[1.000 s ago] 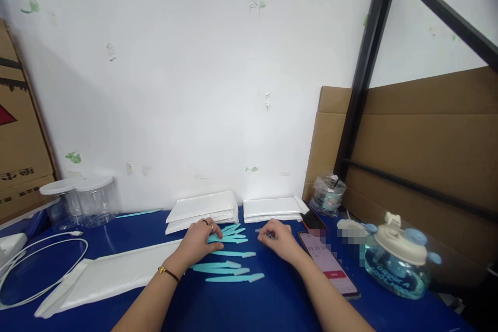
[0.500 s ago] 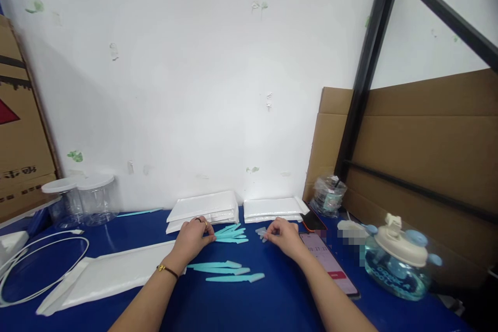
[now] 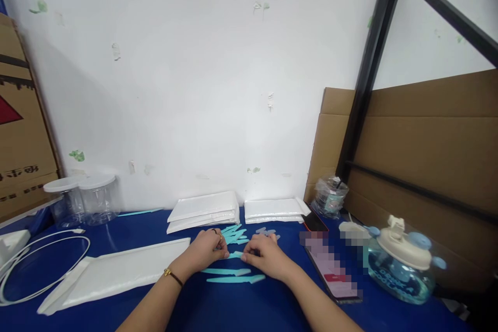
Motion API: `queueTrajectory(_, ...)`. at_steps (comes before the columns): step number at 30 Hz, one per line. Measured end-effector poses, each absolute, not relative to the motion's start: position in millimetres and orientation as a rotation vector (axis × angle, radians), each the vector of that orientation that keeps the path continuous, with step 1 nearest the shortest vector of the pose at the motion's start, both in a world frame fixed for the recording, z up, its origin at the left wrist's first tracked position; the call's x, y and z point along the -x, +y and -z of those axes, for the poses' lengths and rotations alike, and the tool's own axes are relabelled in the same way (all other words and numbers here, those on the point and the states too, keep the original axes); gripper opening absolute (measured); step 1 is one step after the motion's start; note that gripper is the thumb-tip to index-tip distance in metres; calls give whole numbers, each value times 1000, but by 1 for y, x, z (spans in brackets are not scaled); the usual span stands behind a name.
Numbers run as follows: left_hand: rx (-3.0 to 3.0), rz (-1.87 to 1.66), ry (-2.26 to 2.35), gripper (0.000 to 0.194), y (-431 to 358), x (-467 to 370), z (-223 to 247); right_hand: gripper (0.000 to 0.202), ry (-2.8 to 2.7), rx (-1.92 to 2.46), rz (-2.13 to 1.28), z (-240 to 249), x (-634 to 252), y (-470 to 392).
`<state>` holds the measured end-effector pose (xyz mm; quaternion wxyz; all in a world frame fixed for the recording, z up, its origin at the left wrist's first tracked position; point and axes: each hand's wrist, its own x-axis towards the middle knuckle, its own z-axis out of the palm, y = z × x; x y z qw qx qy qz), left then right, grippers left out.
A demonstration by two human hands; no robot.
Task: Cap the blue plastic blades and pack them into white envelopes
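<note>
My left hand [image 3: 212, 249] is closed at the fingertips on a thin teal razor [image 3: 235, 254], whose pale end points right. Against that end, the fingertips of my right hand [image 3: 264, 254] are pinched together; anything between them is too small to make out. Just in front lie two more teal razors, one [image 3: 227, 272] behind the other [image 3: 235, 279]. A pile of teal razors [image 3: 233, 234] rests behind my left hand. Small translucent caps [image 3: 266, 231] lie behind my right hand.
White padded envelopes are stacked in two piles [image 3: 204, 209] [image 3: 272, 210] by the wall. Another envelope [image 3: 128, 270] lies at left, near a white cable [image 3: 42, 298] and clear jars [image 3: 97, 202]. At right are a phone [image 3: 330, 270] and a water bottle [image 3: 402, 264].
Both hands have moved toward each other and nearer the front razors. A razor from the front group is now between them. My right hand has left the small caps.
</note>
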<state>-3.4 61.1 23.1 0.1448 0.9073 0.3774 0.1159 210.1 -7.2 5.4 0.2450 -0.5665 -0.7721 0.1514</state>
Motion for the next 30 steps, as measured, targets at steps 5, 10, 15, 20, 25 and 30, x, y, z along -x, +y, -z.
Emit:
queueTrajectory(5, -2640, -512, 1206, 12, 69, 1, -24, 25, -2011, 1592, -315, -3, -227, 4)
queueTrajectory(10, -2579, -554, 1403, 13, 73, 10, -29, 24, -1846, 1743, -211, -2, -252, 9)
queueTrajectory(15, -2593, -368, 1128, 22, 60, 11, -32, 18, -1933, 1622, -300, -8, -243, -3)
queueTrajectory(20, -2624, -209, 1005, 12, 53, 6, -27, 23, -2171, 1499, -424, -5, -222, -14)
queueTrajectory(25, -2670, -334, 1029, 12, 58, 3, -25, 18, -2230, 1448, -350, -4, -217, -10)
queueTrajectory(30, -2690, -456, 1248, 12, 69, 6, -26, 20, -2017, 1640, -231, -8, -240, 1)
